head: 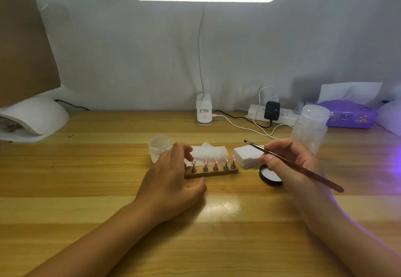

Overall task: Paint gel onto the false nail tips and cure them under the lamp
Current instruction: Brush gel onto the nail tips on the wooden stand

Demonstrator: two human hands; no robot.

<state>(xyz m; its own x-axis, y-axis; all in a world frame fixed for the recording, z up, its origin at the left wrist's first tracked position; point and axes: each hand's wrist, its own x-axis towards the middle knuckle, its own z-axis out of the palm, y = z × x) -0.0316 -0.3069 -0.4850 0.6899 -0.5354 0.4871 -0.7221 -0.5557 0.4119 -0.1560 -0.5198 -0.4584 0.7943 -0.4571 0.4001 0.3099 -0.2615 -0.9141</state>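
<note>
While a slim brush (314, 175) is pinched by the right hand (300, 157), a wooden stand (217, 172) is half-encircled by the left hand (171, 177); grip unclear.

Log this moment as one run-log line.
left hand: holds nail-tip stand at left end | right hand: holds brush, bristles raised off tips | nail tips: five, pinkish, on stand

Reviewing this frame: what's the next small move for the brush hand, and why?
Probably lower the brush to the leftmost nail tip. The right hand holds it with bristles raised, clear of all five tips, while the left hand holds the stand by its left end, seemingly steadying it for a stroke.
</note>
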